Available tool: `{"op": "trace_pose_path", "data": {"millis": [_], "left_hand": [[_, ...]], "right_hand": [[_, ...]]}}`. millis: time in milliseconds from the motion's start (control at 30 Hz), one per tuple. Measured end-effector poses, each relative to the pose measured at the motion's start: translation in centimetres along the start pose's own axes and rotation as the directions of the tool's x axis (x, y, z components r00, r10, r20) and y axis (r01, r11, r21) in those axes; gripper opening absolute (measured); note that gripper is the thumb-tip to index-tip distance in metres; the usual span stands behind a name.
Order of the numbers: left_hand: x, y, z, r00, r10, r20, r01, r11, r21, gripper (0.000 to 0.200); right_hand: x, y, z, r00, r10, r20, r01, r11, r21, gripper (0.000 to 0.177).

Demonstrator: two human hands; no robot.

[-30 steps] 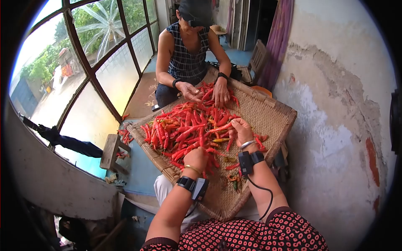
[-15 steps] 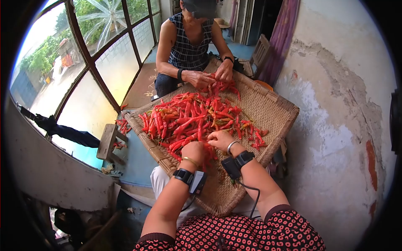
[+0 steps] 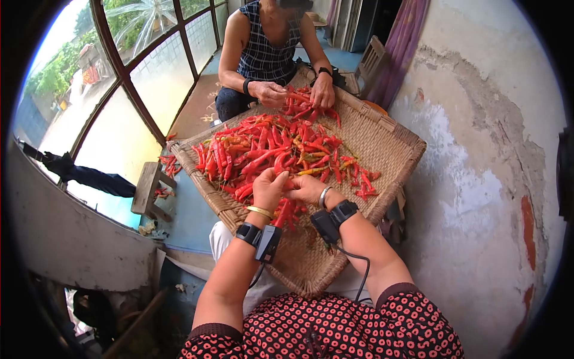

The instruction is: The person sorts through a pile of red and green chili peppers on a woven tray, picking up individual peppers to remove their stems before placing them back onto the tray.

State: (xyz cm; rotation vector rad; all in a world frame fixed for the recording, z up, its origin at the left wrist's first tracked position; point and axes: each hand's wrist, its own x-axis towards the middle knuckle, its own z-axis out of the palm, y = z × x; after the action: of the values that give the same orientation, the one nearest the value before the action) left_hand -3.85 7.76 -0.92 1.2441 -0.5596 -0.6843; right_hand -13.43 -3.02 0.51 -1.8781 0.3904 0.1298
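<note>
A woven tray [image 3: 388,143] rests across my lap, with a large heap of red chili peppers [image 3: 251,146] on it, a few of them yellowish. My left hand [image 3: 269,190] is closed around a red pepper at the near side of the heap. Touching it, my right hand [image 3: 306,190] has its fingers pinched on the same pepper, whose middle they partly hide. Below the two hands lie more red peppers [image 3: 289,213] on the tray.
Opposite me sits a person [image 3: 272,48], both hands at a smaller pile of peppers. A wooden stool [image 3: 145,188] and scattered peppers are on the floor at left, near a folded umbrella [image 3: 95,178]. A worn wall [image 3: 454,179] stands at right.
My left hand has risen and turned, now showing a pepper in its fingers. My right hand has closed in beside it. The other person's hands have moved apart.
</note>
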Motion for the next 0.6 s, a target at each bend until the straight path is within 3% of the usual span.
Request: {"op": "trace_pose_path", "data": {"millis": [33, 100, 133, 167, 200, 233, 267, 300, 333, 367, 400, 433, 467, 533, 600], "left_hand": [[-0.1, 0.1, 0.0, 1.0, -0.004, -0.002, 0.004, 1.0, -0.003, 0.013], [-0.2, 0.4, 0.1, 0.996, 0.007, -0.092, -0.006, 1.0, 0.011, 0.015], [-0.3, 0.5, 0.1, 0.985, 0.037, -0.171, -0.014, 0.991, 0.131, 0.023], [-0.1, 0.4, -0.3, 0.988, 0.087, -0.127, -0.031, 0.919, 0.394, 0.024], [-0.2, 0.5, -0.6, 0.99, 0.125, -0.068, -0.055, 0.778, 0.626, 0.027], [-0.5, 0.4, -0.5, 0.991, 0.119, -0.065, -0.053, 0.777, 0.627, 0.027], [-1.0, 0.4, -0.2, 0.993, 0.094, 0.069, -0.109, 0.53, 0.841, 0.028], [-1.2, 0.4, 0.0, 0.982, 0.03, 0.188, -0.19, 0.23, 0.955, 0.03], [-1.3, 0.3, 0.0, 0.982, 0.027, 0.188, -0.189, 0.23, 0.954, 0.03], [-1.4, 0.1, -0.3, 0.975, -0.044, 0.219, -0.208, 0.176, 0.962, 0.03], [-1.5, 0.0, -0.5, 0.963, -0.116, 0.244, -0.23, 0.122, 0.966, 0.03], [-1.6, 0.2, -0.6, 0.954, -0.151, 0.259, -0.249, 0.081, 0.965, 0.028], [-1.6, 0.0, -0.7, 0.954, -0.152, 0.258, -0.248, 0.081, 0.965, 0.028], [-1.5, -0.4, -0.9, 0.941, -0.219, 0.259, -0.245, 0.091, 0.965, 0.024], [-1.2, -0.1, -0.6, 0.944, -0.236, 0.229, -0.205, 0.121, 0.971, 0.025]], "right_hand": [[-0.3, -0.4, 0.0, 0.999, 0.036, 0.037, -0.04, 0.993, 0.114, 0.027], [-0.9, -0.9, -1.2, 0.997, 0.07, 0.011, -0.071, 0.984, 0.162, 0.027], [-1.2, -0.9, -2.1, 0.995, 0.1, -0.017, -0.094, 0.972, 0.213, 0.027], [-0.9, 0.5, -3.2, 0.995, 0.06, -0.076, -0.034, 0.951, 0.307, 0.026], [-1.3, 0.5, -3.9, 0.974, 0.052, -0.221, 0.053, 0.895, 0.442, 0.03], [-1.6, 0.3, -4.1, 0.907, 0.013, -0.422, 0.202, 0.864, 0.461, 0.037], [-1.4, 0.4, -4.7, 0.818, 0.05, -0.573, 0.152, 0.942, 0.299, 0.044], [-0.8, 2.1, -4.9, 0.683, -0.062, -0.728, -0.003, 0.996, -0.087, 0.044], [-0.5, 2.6, -4.8, 0.553, -0.241, -0.797, -0.227, 0.878, -0.422, 0.045], [-0.5, 3.3, -4.7, 0.556, -0.236, -0.797, -0.229, 0.878, -0.421, 0.045], [-1.0, 2.2, -4.2, 0.625, -0.178, -0.76, -0.25, 0.877, -0.411, 0.043], [-1.1, 1.4, -3.7, 0.687, -0.118, -0.717, -0.27, 0.874, -0.403, 0.042], [-0.9, 1.3, -3.2, 0.687, -0.117, -0.717, -0.27, 0.875, -0.402, 0.042], [-0.2, 0.9, -2.4, 0.946, 0.039, -0.321, -0.206, 0.837, -0.507, 0.038], [0.4, 1.0, -0.5, 0.963, 0.173, -0.209, -0.268, 0.714, -0.647, 0.035]]}}
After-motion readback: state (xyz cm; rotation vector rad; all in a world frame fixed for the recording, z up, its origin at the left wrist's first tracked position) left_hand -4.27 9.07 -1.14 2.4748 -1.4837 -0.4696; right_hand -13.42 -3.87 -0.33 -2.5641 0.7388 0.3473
